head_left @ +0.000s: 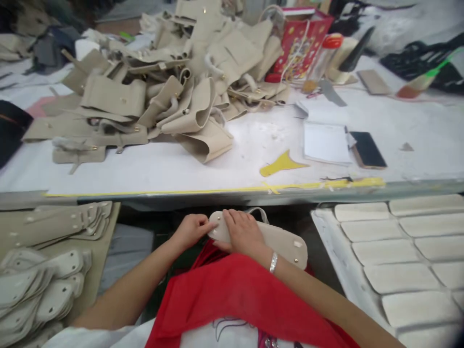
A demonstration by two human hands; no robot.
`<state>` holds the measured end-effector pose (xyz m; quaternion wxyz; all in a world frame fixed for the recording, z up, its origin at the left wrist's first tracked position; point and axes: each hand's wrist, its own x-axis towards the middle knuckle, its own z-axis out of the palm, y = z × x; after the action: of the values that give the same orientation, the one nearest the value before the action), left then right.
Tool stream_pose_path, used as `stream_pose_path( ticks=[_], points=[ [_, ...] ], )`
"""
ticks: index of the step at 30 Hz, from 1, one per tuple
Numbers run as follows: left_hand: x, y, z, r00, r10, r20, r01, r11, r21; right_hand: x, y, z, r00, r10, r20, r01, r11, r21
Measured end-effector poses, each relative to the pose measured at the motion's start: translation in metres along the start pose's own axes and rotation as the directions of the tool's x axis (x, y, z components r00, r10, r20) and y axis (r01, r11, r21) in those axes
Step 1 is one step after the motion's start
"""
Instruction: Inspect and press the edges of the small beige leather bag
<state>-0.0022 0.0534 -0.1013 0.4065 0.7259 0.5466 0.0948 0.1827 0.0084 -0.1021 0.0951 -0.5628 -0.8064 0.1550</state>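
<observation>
Down at six o'clock, on the lap, both hands work a beige oval panel (270, 239) resting on red cloth (239, 295). The left hand (190, 231) pinches the panel's rounded end at nine o'clock, fingers pressed together on its edge. The right hand (242, 233) lies flat on top, fingers spread, pinning it down.

The panel looks light and fairly stiff, a board-like bag base with small metal studs, smooth enough to slide on the cloth. The rim seems the safest hold, clear of the studs.

At twelve o'clock a heap of beige pieces (170, 87) covers the white table (224, 169). At three o'clock, padded ovals (402, 251) lie in rows.
</observation>
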Motion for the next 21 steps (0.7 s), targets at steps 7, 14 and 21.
stream_pose_path(
  ticks=[7, 14, 21],
  points=[
    [-0.001, -0.007, -0.006, 0.999, -0.023, 0.026, 0.023, 1.0, 0.005, 0.009, -0.018, 0.0, 0.998, 0.054, 0.009, -0.054, 0.998, -0.01],
    [0.006, -0.011, -0.011, 0.986, -0.026, 0.162, 0.01, 0.995, 0.095, -0.031, 0.009, -0.023, 0.994, 0.0, -0.114, 0.006, 0.999, 0.05],
    [-0.002, 0.032, -0.007, 0.983, 0.163, -0.09, -0.117, 0.918, 0.379, -0.14, 0.061, -0.059, 0.759, 0.626, -0.179, -0.627, 0.777, 0.056]
  ],
)
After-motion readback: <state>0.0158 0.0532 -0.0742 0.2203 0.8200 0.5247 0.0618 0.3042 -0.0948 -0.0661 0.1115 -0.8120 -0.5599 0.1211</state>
